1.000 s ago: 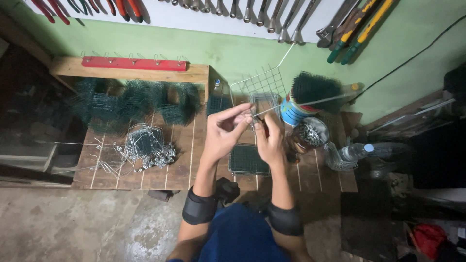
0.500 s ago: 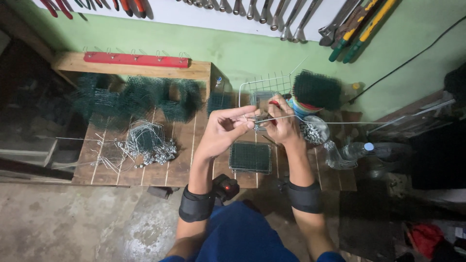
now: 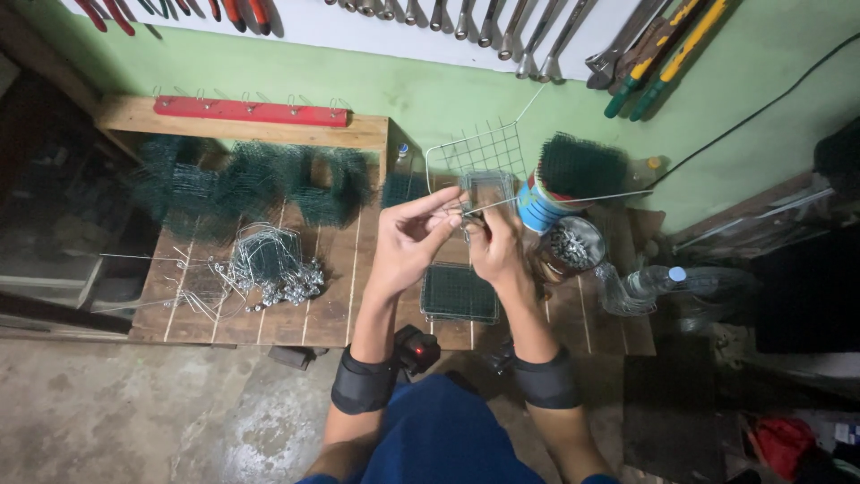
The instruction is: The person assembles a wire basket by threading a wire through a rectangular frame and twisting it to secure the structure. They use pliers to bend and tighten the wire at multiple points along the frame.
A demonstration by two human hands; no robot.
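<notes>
Head view: a small wire-mesh cage [image 3: 488,190] is held up above the wooden tabletop [image 3: 340,296], with a long straight wire [image 3: 573,198] running off to the right. Since half a second ago the left hand [image 3: 408,242] has spread its fingers, only thumb and forefinger pinching the wire's end at the cage, so threading seems underway. The right hand [image 3: 494,251] is clamped on the cage's lower edge. Below lies a green mesh panel [image 3: 460,293]; leftward, a heap of bent wire pieces [image 3: 269,264].
</notes>
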